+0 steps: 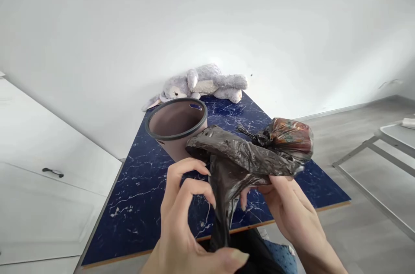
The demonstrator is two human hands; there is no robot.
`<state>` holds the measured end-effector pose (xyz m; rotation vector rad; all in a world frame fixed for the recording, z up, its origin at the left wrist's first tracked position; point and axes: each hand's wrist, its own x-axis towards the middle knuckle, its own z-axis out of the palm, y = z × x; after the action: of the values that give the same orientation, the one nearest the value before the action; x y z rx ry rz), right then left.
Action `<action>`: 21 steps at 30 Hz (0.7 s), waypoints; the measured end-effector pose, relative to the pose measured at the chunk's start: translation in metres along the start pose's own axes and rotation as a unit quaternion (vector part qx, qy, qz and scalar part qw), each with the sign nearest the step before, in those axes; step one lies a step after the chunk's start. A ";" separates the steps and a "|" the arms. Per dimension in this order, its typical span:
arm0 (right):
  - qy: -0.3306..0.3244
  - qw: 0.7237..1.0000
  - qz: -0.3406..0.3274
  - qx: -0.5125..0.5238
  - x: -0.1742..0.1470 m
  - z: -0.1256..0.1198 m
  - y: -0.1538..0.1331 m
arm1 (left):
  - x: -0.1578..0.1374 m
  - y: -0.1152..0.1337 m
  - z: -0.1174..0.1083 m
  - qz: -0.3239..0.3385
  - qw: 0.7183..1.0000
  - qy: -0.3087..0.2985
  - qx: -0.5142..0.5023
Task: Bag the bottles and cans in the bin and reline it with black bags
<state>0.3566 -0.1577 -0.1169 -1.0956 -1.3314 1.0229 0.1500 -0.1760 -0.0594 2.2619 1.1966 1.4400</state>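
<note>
The right hand (290, 205) grips the bag (236, 148), thumb on top and fingers tucked beneath, to the right of the bin (177, 125) and nearer the wearer. The left hand (178, 222), on the wearer's side of the bin, is unclenched: I see its thumb standing well off from its curved fingers. Their tips lie right beside the bag's hanging part; I can't tell whether they press on it.

The bag runs between the two hands, a crumpled length across the top and a narrow tail dropping toward the wearer. Its end nearest the bin passes in front of the bin's wall, outside it.

I'd judge the handling of the bag partway along: it is loosened, yet much of it is gathered and creased. What remains, as I read it, is that bunched portion. None of the bag hangs over the bin's rim.

Right of the bin I see a knotted bundle (293, 135), its knot toward the bin. Under the bin is the blue desk (139, 205); behind the bin, a plush rabbit (207, 81) lies on its side. A cabinet (48, 205) stands left of the bin, and a metal frame (366, 148) well to its right.
</note>
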 end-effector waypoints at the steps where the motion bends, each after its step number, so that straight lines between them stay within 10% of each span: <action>1: 0.005 1.000 0.004 0.007 -0.004 0.000 -0.001 | 0.001 0.007 -0.002 0.011 1.000 -0.008 0.019; 6: 0.008 0.999 -0.005 0.039 -0.018 -0.002 -0.018 | 0.003 0.032 -0.006 0.018 1.000 -0.002 -0.003; 15: -0.103 0.994 -0.011 0.032 -0.028 -0.025 -0.050 | -0.008 0.041 -0.014 -0.170 0.964 0.063 -0.196; 21: -0.158 0.962 -0.056 -0.218 -0.023 -0.057 -0.038 | -0.001 0.066 -0.025 -0.316 0.895 0.182 -0.257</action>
<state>0.4112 -0.1887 -0.0816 -1.1915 -1.9209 0.8649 0.1628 -0.2253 -0.0110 1.1353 1.2791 1.6634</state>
